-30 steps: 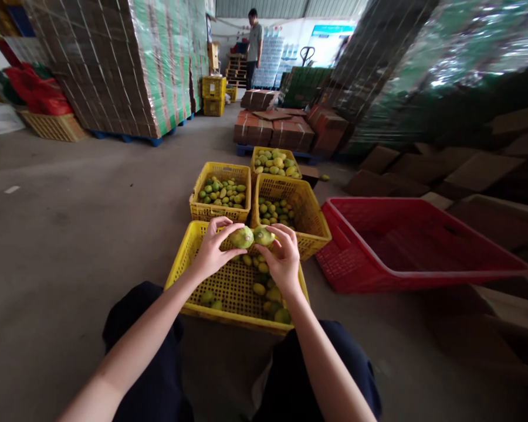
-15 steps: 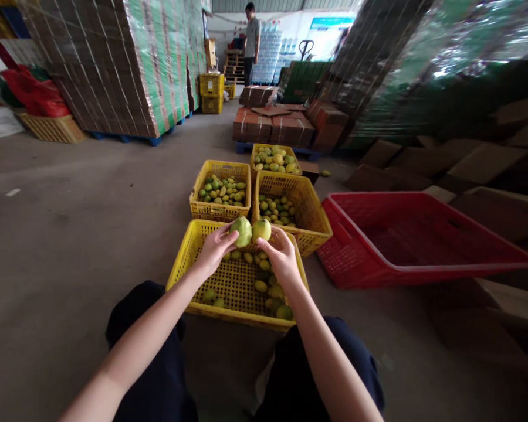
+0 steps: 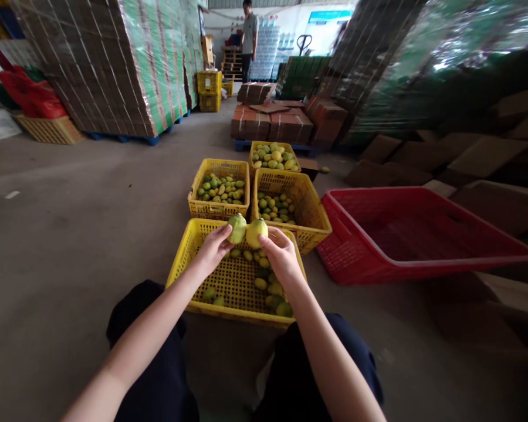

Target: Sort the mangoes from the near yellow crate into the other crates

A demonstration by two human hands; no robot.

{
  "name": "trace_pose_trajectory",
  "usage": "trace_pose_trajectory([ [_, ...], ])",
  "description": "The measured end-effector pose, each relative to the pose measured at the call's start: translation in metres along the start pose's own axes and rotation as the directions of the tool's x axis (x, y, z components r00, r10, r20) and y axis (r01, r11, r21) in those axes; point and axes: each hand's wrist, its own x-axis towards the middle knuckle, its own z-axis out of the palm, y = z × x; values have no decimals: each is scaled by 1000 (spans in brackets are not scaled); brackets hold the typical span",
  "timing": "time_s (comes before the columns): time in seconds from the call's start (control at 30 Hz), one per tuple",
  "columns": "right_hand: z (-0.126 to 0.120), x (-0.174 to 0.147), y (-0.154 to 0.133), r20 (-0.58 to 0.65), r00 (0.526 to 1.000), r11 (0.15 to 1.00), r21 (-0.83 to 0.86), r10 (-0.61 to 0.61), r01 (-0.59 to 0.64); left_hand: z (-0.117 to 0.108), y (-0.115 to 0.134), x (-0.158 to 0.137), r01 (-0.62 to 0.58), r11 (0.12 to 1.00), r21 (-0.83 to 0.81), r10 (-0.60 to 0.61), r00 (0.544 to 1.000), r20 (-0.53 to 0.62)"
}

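Note:
My left hand is closed around a ridged green lemon, thumb along its near side. Beside it, my right hand grips a yellower lemon with thumb and fingers. The two fruits are side by side, close together, above the far half of a shallow yellow crate. Inside that crate, lemons lie mostly along the right side and far end, with a few at the near left. My forearms and hands hide part of the crate.
Behind stand three more yellow crates with fruit: one at left, one at right, one farther back. A large red crate sits on the right, near loose cardboard. Wrapped pallet stacks flank the aisle, where a person stands.
Both lemons have been turned a little in my fingers and shifted slightly left. The view has moved slightly; the crates and their contents look the same.

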Motion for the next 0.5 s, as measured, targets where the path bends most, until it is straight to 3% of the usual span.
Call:
trace_pose_trajectory([
  [0.23,-8,15,7,-5,994,979,174,105,-102,1,0,2,72,988,-133,-68,997,36],
  [0.4,-3,11,11,-9,999,998,23,52,-52,4,1,3,93,990,-105,-89,995,44],
  [0.5,2,4,12,-3,1000,997,-70,19,-19,9,-1,-1,44,998,-36,-41,995,86],
])
